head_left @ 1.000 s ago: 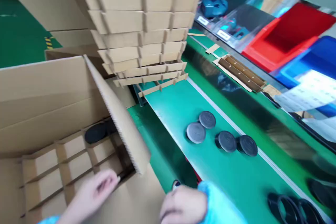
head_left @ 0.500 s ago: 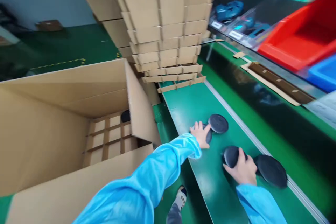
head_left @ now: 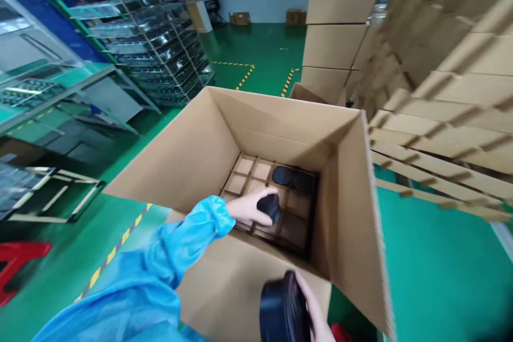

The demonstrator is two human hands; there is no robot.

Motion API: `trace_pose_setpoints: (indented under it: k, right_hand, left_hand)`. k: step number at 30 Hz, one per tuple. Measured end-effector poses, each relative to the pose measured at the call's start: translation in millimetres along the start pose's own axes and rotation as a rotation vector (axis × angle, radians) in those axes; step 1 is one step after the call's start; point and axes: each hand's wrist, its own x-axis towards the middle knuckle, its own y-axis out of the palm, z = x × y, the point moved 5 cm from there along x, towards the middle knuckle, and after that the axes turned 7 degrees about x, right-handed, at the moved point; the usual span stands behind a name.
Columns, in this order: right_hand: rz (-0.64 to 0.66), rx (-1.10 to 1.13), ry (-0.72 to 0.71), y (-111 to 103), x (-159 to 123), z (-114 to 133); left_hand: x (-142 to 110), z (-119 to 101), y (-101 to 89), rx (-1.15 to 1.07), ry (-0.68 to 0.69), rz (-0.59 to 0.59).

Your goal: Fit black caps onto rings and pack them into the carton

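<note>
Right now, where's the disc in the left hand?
Head view, centre: the left hand holds a black disc low inside the cardboard box, over the divider grid, near a disc already seated.

The single head-worn view looks steeply down, close, into an open cardboard box (head_left: pixel 280 117).

In the middle of the frame stood an open cardboard box (head_left: pixel 192 155) with a divider grid (head_left: pixel 256 171) at its bottom. The left hand (head_left: pixel 250 207) reached down into it, gripping a black disc (head_left: pixel 269 207) over a cell. At the bottom edge, the right hand (head_left: pixel 316 312) held another black disc (head_left: pixel 280 310). A third disc (head_left: pixel 282 175) lay in a far cell.
</note>
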Motion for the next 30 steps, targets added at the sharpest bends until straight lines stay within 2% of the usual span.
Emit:
trace_pose_setpoints:
  k: [1, 3, 4, 6, 9, 12, 14, 16, 19, 22, 26, 30]
  right_hand:
    - [0.004, -0.030, -0.036, 20, 44, 18]
    - [-0.115, -0.183, -0.108, 57, 140, 48]
    - [-0.177, -0.280, -0.141, 77, 189, 58]
    - [-0.232, -0.456, -0.176, 117, 283, 66]
    - [-0.230, -0.651, -0.191, 169, 395, 47]
    - [-0.195, -0.757, -0.178, 205, 467, 10]
    - [-0.198, -0.783, -0.154, 220, 497, -15]
    - [-0.199, -0.796, -0.152, 231, 515, -36]
    - [-0.182, -0.819, -0.223, 244, 525, -61]
    - [-0.191, -0.841, -0.318, 255, 523, -78]
    - [-0.176, -0.834, -0.348, 261, 524, -87]
    - [-0.119, -0.754, -0.251, 251, 519, -67]
  left_hand:
    - [14, 43, -20.4, 0.129, -0.176, -0.160]
    - [40, 121, -48.3, 0.301, -0.458, -0.339]
    - [54, 155, -56.2, 0.328, -0.547, -0.368]
    - [80, 214, -64.4, 0.312, -0.627, -0.382]
    - [114, 280, -65.8, 0.305, -0.660, -0.386]
    - [142, 322, -57.9, 0.314, -0.628, -0.387]
    - [158, 339, -49.5, 0.325, -0.586, -0.392]
    - [171, 352, -39.2, 0.330, -0.540, -0.389]
    - [182, 370, -22.2, 0.321, -0.485, -0.399]
    - [186, 383, -5.0, 0.348, -0.401, -0.402]
    - [186, 394, 10.3, 0.432, -0.358, -0.391]
    - [189, 390, 9.6, 0.480, -0.462, -0.352]
